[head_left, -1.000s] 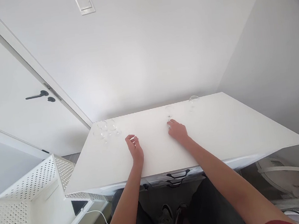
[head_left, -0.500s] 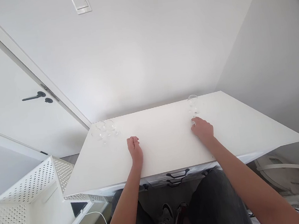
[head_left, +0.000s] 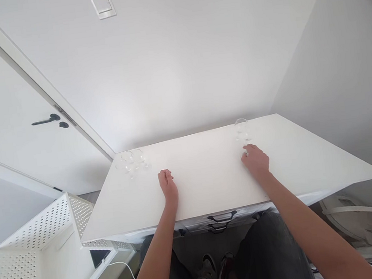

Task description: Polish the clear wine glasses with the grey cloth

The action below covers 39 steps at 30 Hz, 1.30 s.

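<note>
Touched foot of empty stemmed glass (head_left: 241,129) with right hand (head_left: 255,161), grip unclear; rested loosely curled left hand (head_left: 168,187) on white table (head_left: 212,186), near clustered empty glasses (head_left: 130,160).

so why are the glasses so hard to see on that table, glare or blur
Head view: mostly neither; the clear glasses wash out against the white table under soft, even light. Head view: the wide lens splays the table's edges, and the top right corner darkens.

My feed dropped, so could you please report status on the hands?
Left hand curled, empty, on table. Right hand touching wine glass foot, grip unclear. Glass cluster far left, apart.
</note>
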Each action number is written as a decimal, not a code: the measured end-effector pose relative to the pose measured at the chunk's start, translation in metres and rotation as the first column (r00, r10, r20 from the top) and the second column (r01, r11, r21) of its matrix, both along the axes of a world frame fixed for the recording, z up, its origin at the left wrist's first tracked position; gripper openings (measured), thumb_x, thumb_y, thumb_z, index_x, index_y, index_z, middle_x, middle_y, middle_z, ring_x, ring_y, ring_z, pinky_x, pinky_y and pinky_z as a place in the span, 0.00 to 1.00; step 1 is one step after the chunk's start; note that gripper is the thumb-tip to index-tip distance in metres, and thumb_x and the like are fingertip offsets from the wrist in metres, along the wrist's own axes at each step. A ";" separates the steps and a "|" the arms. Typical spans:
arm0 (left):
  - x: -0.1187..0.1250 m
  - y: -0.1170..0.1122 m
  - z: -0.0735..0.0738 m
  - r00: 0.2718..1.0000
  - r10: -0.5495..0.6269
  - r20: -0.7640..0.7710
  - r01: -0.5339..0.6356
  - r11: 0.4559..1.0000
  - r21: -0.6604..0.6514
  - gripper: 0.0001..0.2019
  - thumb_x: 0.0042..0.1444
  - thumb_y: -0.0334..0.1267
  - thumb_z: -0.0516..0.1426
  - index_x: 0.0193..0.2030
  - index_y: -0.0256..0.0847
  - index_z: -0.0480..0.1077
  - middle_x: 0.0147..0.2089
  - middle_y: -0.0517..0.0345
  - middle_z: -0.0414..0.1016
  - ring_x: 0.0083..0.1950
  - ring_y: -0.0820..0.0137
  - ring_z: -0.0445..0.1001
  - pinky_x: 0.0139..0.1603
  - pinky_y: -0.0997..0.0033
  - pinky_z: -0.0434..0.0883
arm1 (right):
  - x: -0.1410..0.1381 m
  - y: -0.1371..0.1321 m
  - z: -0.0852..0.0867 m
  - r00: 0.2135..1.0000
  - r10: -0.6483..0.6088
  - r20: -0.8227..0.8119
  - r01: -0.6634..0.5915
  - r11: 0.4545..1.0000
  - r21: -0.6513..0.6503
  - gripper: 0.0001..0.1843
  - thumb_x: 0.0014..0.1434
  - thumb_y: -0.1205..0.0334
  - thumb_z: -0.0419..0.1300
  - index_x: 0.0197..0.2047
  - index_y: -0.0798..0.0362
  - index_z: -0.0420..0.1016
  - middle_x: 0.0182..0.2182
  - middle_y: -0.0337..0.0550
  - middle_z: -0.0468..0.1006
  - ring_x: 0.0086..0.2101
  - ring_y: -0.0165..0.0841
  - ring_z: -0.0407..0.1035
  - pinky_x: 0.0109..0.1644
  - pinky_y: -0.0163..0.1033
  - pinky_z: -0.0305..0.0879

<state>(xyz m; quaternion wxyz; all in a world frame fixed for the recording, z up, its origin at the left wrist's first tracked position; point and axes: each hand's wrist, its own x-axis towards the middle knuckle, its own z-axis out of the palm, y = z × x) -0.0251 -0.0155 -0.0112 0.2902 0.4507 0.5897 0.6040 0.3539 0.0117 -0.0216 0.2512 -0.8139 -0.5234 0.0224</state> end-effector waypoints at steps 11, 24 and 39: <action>-0.038 0.015 -0.002 0.850 0.164 0.500 -0.174 0.984 -0.028 0.15 0.65 0.47 0.55 0.53 0.50 0.56 0.42 0.58 0.73 0.36 0.72 0.74 0.41 0.68 0.74 | -0.006 -0.014 0.010 0.889 0.441 -0.122 -0.390 0.870 0.302 0.14 0.62 0.63 0.49 0.45 0.48 0.73 0.45 0.46 0.77 0.39 0.38 0.73 0.47 0.43 0.69; -0.136 0.051 0.008 0.681 0.090 0.727 -0.138 0.990 0.006 0.31 0.68 0.56 0.53 0.72 0.53 0.49 0.57 0.44 0.78 0.53 0.66 0.80 0.54 0.63 0.76 | -0.002 -0.004 0.001 0.855 0.511 -0.087 -0.486 0.848 0.211 0.12 0.61 0.63 0.51 0.42 0.48 0.75 0.42 0.44 0.79 0.34 0.36 0.71 0.43 0.42 0.67; -0.101 0.034 0.017 0.813 -0.118 0.571 -0.080 0.948 0.309 0.22 0.64 0.57 0.59 0.59 0.50 0.68 0.64 0.46 0.74 0.58 0.63 0.79 0.59 0.59 0.73 | 0.002 -0.008 0.004 0.600 0.707 -0.376 -0.497 0.697 0.517 0.24 0.71 0.42 0.52 0.49 0.47 0.84 0.44 0.49 0.81 0.45 0.46 0.74 0.53 0.52 0.71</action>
